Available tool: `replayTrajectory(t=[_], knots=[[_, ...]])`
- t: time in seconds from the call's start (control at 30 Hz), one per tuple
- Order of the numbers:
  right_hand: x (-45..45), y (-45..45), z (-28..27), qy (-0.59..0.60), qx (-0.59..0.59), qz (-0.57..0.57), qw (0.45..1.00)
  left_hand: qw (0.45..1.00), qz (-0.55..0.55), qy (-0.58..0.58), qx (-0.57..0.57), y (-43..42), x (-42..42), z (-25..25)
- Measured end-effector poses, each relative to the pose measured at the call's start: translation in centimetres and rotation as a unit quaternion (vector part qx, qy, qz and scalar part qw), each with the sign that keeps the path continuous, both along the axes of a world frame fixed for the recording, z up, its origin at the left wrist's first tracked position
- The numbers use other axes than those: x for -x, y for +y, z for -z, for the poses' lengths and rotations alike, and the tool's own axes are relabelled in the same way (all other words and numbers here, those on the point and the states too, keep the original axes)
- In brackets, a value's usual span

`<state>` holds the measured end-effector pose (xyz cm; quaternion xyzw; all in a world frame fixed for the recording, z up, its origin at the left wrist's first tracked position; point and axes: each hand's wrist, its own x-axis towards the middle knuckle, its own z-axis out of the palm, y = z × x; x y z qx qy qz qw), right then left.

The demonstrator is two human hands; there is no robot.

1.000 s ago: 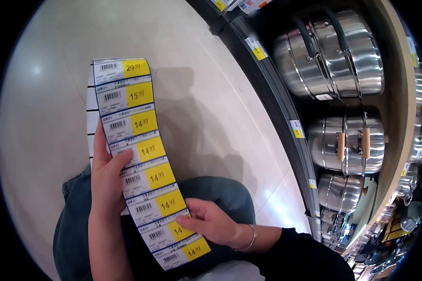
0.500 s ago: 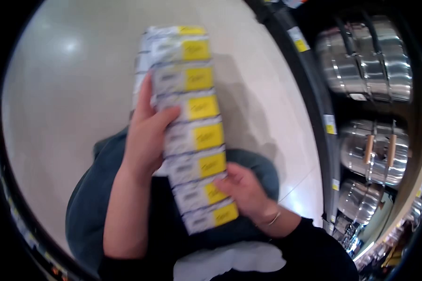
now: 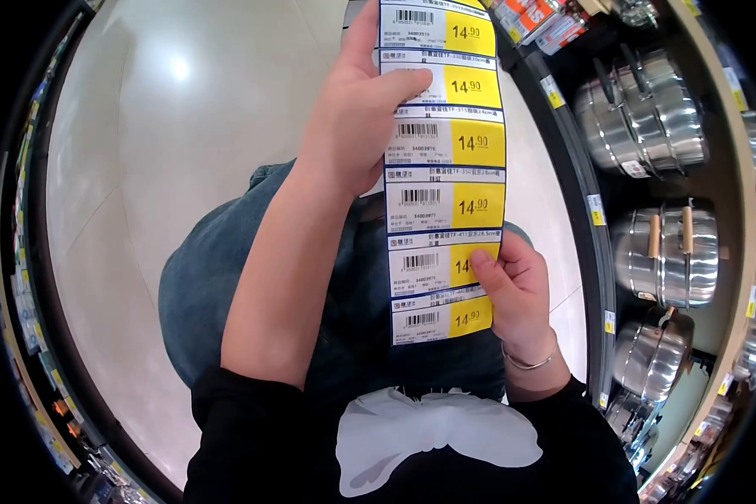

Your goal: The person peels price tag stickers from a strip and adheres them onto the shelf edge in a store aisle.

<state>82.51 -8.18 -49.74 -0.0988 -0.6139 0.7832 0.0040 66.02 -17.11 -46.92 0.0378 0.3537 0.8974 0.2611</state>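
A long strip of price labels (image 3: 433, 202) hangs in front of my lap, each label white with a barcode and a yellow block reading 14.90. My left hand (image 3: 357, 126) grips its left edge near the top, thumb across the front and fingers behind. Lower down on the right edge, my right hand (image 3: 512, 286) pinches the strip, its thumb over a yellow block. A bracelet (image 3: 533, 359) circles my right wrist. The strip's upper end runs out of the top of the view.
Steel pots (image 3: 643, 113) with dark handles stand on the shelf to the right, with more pots (image 3: 668, 256) with wooden handles below. Price tags (image 3: 595, 210) line the black shelf edge (image 3: 575, 176). Orange-and-white boxes (image 3: 533, 21) sit at the upper right. Pale floor tiles (image 3: 126, 151) lie left.
The label strip and both hands have shifted up and to the right in view, and the strip now hangs straighter. The print has become sharp. Both hands still hold it.
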Motion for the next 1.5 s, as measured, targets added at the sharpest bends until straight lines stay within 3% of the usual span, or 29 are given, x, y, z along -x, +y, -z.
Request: replayTrajectory(t=[0.03,0.1,0.13,0.2,0.37,0.77,1.07,1.27,1.4,1.5], knots=[[-0.5,-0.6,-0.5,0.01,-0.009,-0.002,1.0,1.0,-0.002,0.01,-0.009,-0.8,-0.5,0.0],[-1.3,-1.3,-1.0,0.007,-0.092,0.0,0.996,0.971,0.016,0.239,-0.003,-2.1,-0.8,0.9],[-1.9,-1.2,-1.2,0.0,-0.16,-0.038,0.986,0.965,0.01,0.261,-0.016,-2.3,-0.9,0.6],[-2.5,-1.6,-1.9,0.006,-0.228,-0.078,0.971,0.976,-0.007,0.21,-0.062,-2.8,-1.4,-0.1],[-4.3,-2.5,-1.6,-0.004,-0.232,-0.078,0.97,0.979,0.03,0.167,-0.114,-3.9,-2.2,-1.3],[-5.5,-3.3,0.2,0.015,-0.311,-0.08,0.947,0.972,0.047,0.163,-0.161,-5.0,-2.4,-1.9],[-4.9,-2.5,0.1,-0.008,-0.253,-0.114,0.961,0.972,0.062,0.169,-0.149,-4.7,-2.7,-1.8],[-1.7,0.0,-1.0,0.115,-0.27,-0.063,0.954,0.974,0.073,0.169,-0.135,-4.4,-3.6,-2.7],[0.4,-0.2,-3.5,0.114,-0.241,-0.012,0.964,0.973,0.089,0.172,-0.129,-4.3,-4.0,-2.9],[1.5,-1.2,-5.5,0.161,-0.098,0.037,0.981,0.97,0.101,0.167,-0.142,-4.2,-4.4,-3.2]])
